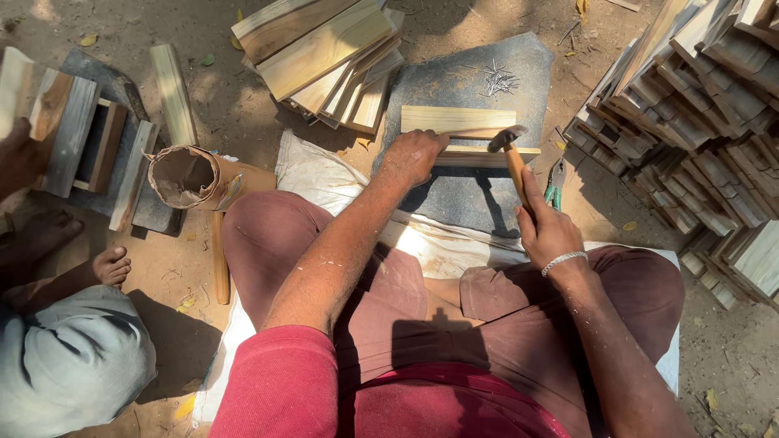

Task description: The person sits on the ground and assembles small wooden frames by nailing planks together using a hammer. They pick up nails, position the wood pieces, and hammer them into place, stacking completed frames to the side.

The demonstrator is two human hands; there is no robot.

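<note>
Paper bag (188, 176), torn open, is seen at centre left; its inside looks empty. In the upper middle, wooden boards (462, 134) are pressed down by the left hand (412, 156), fingers curled on their edge. A hammer (511, 154) is gripped by the right hand (549, 231), its head resting on the boards. A dark stone slab (454, 89) with loose nails (497, 79) lies under them, on sandy ground.

Single head-worn view, steeply downward, close over lap and ground
</note>
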